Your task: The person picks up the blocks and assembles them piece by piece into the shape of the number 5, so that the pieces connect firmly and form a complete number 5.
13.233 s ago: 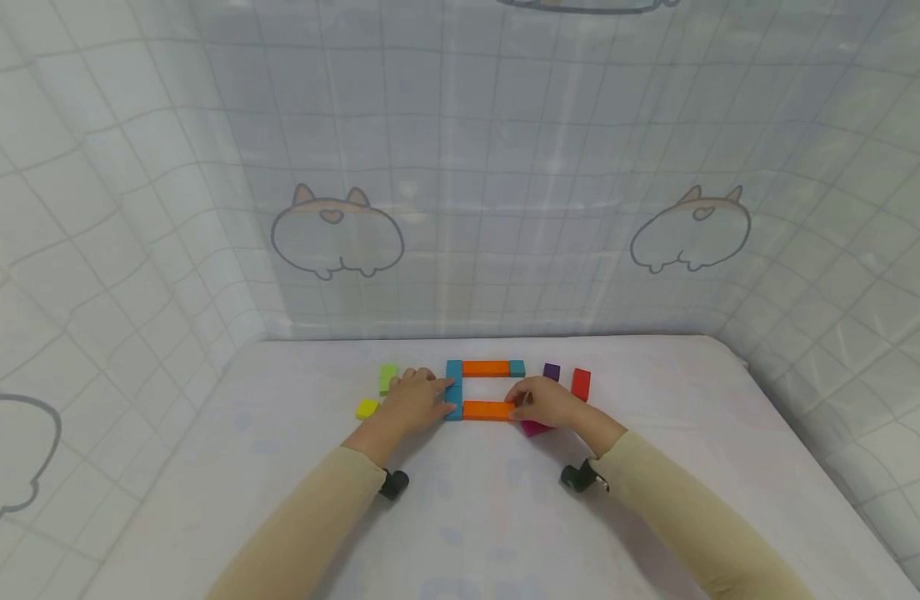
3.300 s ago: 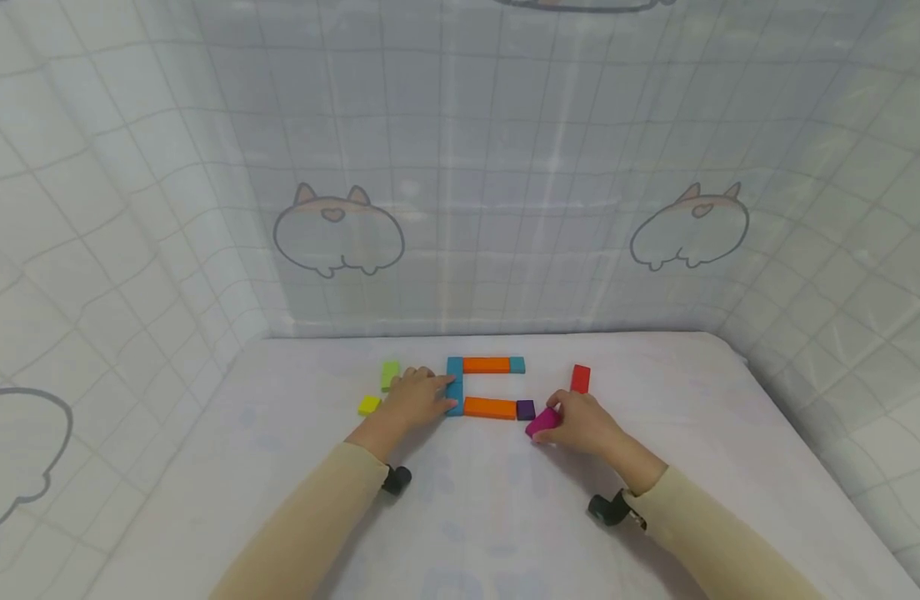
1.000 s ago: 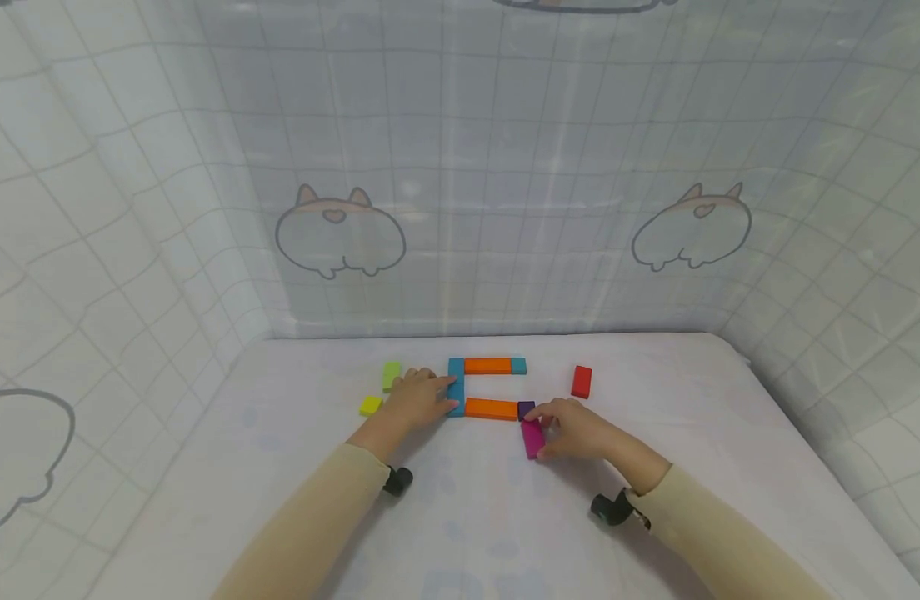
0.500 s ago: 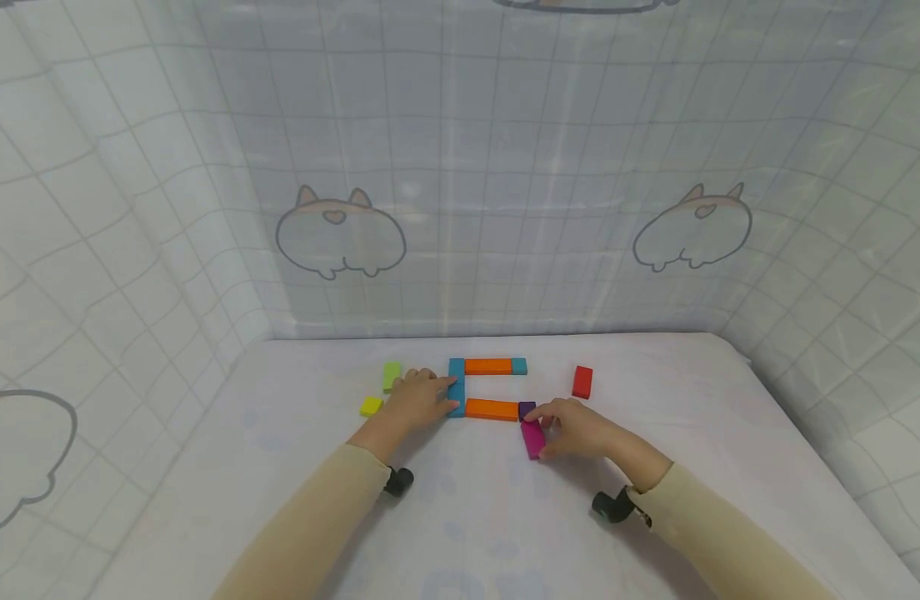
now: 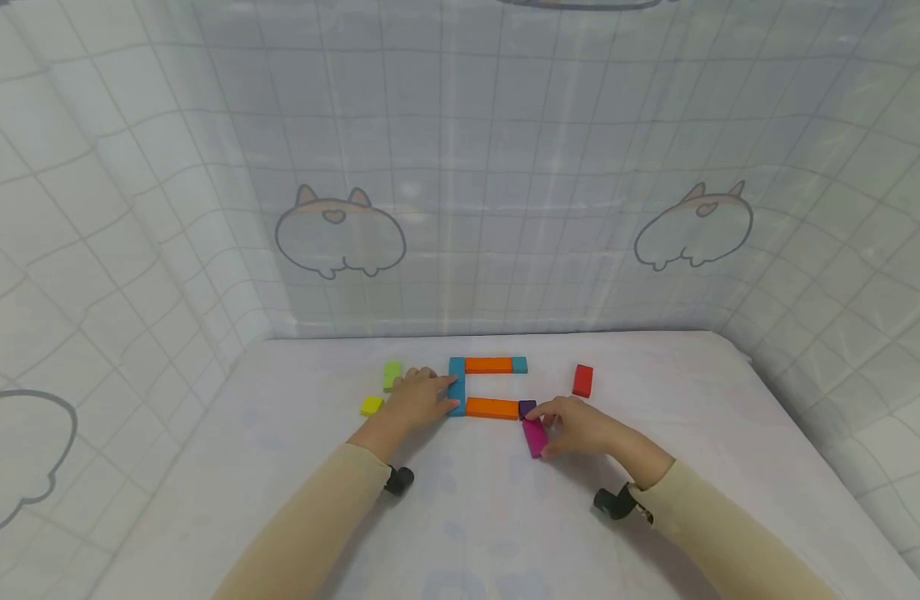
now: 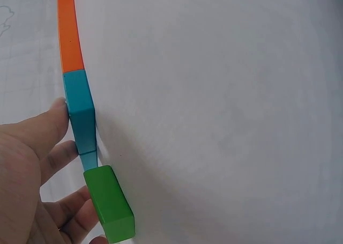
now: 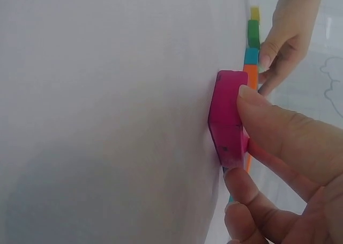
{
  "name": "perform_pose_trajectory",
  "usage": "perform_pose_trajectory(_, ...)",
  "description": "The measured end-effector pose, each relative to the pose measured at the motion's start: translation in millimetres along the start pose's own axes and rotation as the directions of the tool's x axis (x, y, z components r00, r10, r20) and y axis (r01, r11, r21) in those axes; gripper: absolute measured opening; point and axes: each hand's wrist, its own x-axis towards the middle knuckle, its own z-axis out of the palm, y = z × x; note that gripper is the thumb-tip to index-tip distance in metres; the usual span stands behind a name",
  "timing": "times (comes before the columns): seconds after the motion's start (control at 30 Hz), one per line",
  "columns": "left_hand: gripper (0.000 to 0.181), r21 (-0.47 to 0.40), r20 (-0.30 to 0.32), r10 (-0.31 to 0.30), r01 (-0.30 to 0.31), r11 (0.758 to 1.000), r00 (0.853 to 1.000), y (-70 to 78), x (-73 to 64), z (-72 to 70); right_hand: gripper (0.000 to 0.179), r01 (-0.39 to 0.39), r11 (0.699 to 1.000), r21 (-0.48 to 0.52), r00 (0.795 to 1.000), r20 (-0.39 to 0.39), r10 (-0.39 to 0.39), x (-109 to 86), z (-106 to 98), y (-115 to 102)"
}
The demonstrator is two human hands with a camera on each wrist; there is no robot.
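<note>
My left hand (image 5: 415, 402) touches the left side of two blue blocks (image 5: 457, 388) laid end to end, with thumb and a fingertip against them. A long orange block (image 5: 492, 408) runs right from the near blue block, ending at a small purple cube (image 5: 527, 409). Between thumb and fingers, my right hand (image 5: 576, 427) pinches a magenta block (image 7: 228, 112). It lies slightly slanted just in front of the cube; whether they touch I cannot tell. Another orange block (image 5: 488, 365) extends from the far blue block to a small blue cube (image 5: 519, 365).
Beyond my right hand lies a red block (image 5: 583, 380). To the left of my left hand are a light green block (image 5: 392, 376) and a yellow block (image 5: 371, 405). A white cloth covers the table (image 5: 460, 517), and a gridded curtain (image 5: 490, 250) hangs behind it.
The purple cube has come to the end of the near orange block. The magenta block has been turned lengthwise in front of it by my right hand. Lately both hands have barely moved.
</note>
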Motion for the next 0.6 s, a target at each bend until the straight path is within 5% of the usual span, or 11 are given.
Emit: perform_pose_trajectory(0.6,0.056,0.011,-0.007,0.007,-0.007,1.000,1.000,1.0,-0.8,0.4,0.052,0.017,1.000,-0.018,1.000,0.005,-0.017,-0.8,-1.0,1.6)
